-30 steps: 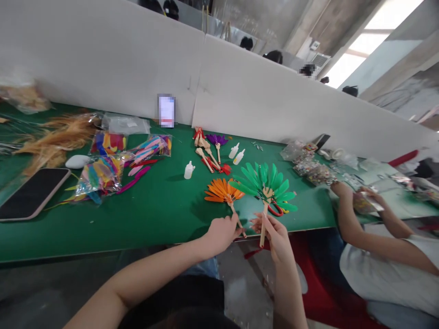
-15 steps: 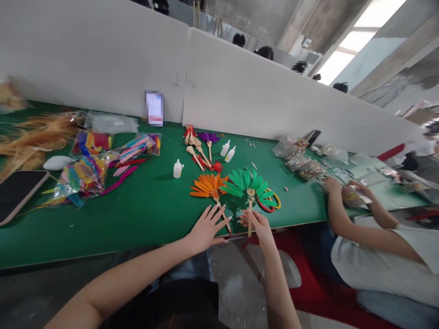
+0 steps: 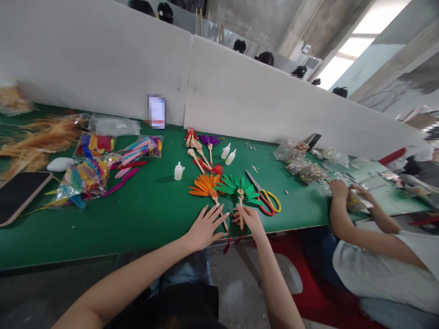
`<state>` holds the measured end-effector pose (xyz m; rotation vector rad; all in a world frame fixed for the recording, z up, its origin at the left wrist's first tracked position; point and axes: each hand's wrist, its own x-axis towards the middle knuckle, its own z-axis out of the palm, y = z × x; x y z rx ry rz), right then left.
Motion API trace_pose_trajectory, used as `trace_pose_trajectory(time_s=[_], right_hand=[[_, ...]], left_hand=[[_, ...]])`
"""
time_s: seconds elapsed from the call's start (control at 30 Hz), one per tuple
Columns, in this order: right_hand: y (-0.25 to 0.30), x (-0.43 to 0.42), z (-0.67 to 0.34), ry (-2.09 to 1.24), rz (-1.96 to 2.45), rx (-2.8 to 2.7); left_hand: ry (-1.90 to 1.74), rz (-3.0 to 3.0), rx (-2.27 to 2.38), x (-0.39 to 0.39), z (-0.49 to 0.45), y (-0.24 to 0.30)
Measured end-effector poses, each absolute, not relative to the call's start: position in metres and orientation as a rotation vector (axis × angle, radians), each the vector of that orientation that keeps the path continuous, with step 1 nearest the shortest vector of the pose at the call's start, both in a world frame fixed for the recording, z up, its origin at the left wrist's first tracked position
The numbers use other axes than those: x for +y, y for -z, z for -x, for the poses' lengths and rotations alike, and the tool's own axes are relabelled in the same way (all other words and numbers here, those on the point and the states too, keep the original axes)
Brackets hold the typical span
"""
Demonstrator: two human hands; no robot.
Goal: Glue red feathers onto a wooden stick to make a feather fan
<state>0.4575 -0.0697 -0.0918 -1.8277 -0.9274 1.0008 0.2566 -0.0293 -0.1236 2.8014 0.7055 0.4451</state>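
My right hand (image 3: 249, 218) is closed on the wooden stick of a green feather fan (image 3: 236, 185), which lies low over the green table (image 3: 147, 214) near its front edge. My left hand (image 3: 205, 226) rests flat on the table with fingers spread, touching the stick of an orange feather fan (image 3: 205, 184) that lies beside the green one. Red-and-yellow-handled scissors (image 3: 265, 199) lie just right of the green fan.
Small glue bottles (image 3: 179, 171), more stick fans (image 3: 199, 146) and bags of coloured feathers (image 3: 85, 173) lie farther back. A phone (image 3: 17, 194) sits at the left. Another person's hands (image 3: 343, 189) work over bead bags (image 3: 303, 167) at the right. A white partition (image 3: 240, 96) backs the table.
My right hand has lowered the green fan from upright down toward the table, uncovering the scissors. My left hand has let go of the orange fan's stick and spread flat.
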Motion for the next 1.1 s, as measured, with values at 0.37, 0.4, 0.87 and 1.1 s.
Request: trace_pose_trajectory(time_s=[0.37, 0.4, 0.87, 1.1], right_hand=[[0.075, -0.072, -0.453, -0.431, 2.340, -1.175], [0.072, -0.075, -0.450, -0.382, 2.371, -1.173], [0.086, -0.147, -0.405, -0.195, 2.037, -1.229], [0.079, -0.151, -0.462, 0.008, 1.996, -0.872]], left_hand=[[-0.574, -2.772, 0.702, -0.039, -0.221, 0.117], [-0.583, -2.770, 0.719, -0.040, -0.211, 0.117], [-0.720, -2.534, 1.117, -0.043, -0.166, 0.121], [-0.802, -2.564, 1.115, -0.045, -0.165, 0.122]])
